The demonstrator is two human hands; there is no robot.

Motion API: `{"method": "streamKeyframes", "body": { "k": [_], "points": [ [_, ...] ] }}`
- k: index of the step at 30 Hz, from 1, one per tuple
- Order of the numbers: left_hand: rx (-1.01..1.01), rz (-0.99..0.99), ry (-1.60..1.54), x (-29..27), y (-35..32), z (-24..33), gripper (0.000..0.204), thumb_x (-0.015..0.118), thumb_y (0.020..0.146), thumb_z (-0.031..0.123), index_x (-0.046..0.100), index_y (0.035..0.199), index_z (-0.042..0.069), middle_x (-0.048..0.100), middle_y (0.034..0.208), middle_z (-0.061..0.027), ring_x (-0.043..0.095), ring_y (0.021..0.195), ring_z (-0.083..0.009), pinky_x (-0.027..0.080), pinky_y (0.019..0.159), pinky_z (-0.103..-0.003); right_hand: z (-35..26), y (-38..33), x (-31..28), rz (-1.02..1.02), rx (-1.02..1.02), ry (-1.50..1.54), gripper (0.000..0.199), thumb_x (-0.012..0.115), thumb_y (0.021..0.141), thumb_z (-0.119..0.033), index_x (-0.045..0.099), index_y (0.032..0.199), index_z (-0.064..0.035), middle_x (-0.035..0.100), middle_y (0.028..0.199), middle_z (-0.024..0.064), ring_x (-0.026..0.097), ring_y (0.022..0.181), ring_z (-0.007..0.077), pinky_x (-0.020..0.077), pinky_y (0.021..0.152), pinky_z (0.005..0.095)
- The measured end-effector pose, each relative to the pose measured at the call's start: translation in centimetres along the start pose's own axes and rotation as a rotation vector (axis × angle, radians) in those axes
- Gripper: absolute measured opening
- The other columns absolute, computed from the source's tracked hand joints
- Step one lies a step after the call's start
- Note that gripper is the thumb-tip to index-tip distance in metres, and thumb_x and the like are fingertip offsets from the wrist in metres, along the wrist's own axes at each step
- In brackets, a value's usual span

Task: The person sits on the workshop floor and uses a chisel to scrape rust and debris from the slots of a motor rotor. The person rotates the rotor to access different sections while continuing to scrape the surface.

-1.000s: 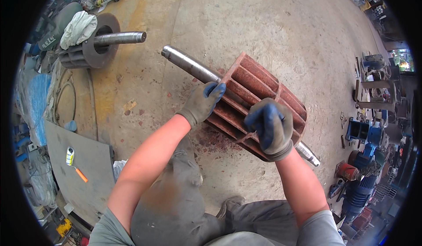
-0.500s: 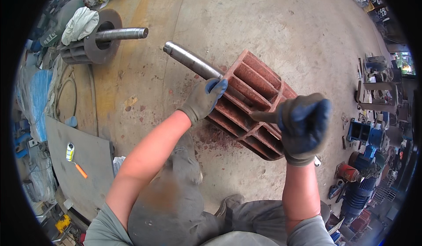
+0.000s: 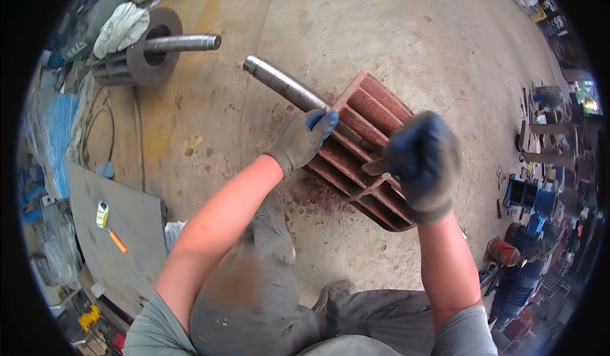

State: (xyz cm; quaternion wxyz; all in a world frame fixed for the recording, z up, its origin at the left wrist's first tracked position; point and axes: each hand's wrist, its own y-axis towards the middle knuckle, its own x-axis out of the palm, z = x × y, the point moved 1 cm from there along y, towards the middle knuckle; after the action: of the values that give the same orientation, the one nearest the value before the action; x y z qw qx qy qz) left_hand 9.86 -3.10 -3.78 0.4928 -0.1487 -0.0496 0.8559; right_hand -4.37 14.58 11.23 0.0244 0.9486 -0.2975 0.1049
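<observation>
From where I stand, the left hand (image 3: 302,140), in a grey work glove with blue fingertips, bends its fingers against the near end plate of a red finned rotor (image 3: 365,122); I can't tell how firmly it grips. That forearm slants up from the lower left. The right hand (image 3: 426,162), gloved alike and blurred, is balled into a fist around a brown tool (image 3: 375,167), whose tip shows over the fins; this forearm rises more steeply.

The rotor lies aslant before the person's knees, its steel shaft (image 3: 283,84) pointing to the upper left. Below is a stained concrete floor (image 3: 343,25), with reddish flakes near the rotor. Off to the left, a paint roller (image 3: 102,215) lies on a grey sheet (image 3: 136,225); beyond it sits a dark drum (image 3: 170,67) with a white cloth (image 3: 121,30) on it. Machine parts (image 3: 518,289) crowd the right side.
</observation>
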Motion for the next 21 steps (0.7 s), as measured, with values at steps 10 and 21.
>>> {"method": "streamKeyframes", "body": {
  "k": [10,21],
  "points": [
    [-0.024,-0.001,0.12,-0.1,0.9,0.8,0.089,0.047,0.108,0.083,0.07,0.089,-0.001,0.066,0.078,-0.0196,0.062,0.077,-0.0332,0.053,0.081,-0.048,2.0,-1.4,-0.8,-0.033,-0.118,0.026,0.062,0.051,0.116,-0.053,0.069,0.095,0.0022,0.069,0.086,0.0123,0.06,0.065,0.0149,0.0538,0.062,0.0317],
    [0.01,0.02,0.128,0.3,1.9,1.1,0.093,0.045,0.107,0.084,0.069,0.087,-0.004,0.066,0.078,-0.0202,0.062,0.078,-0.0338,0.052,0.082,-0.05,1.6,-3.7,7.0,-0.698,-0.576,-0.669,0.012,0.075,0.087,-0.019,0.076,0.097,-0.0122,0.07,0.082,0.0059,0.071,0.073,0.0285,0.0571,0.067,0.0436]
  ]
}}
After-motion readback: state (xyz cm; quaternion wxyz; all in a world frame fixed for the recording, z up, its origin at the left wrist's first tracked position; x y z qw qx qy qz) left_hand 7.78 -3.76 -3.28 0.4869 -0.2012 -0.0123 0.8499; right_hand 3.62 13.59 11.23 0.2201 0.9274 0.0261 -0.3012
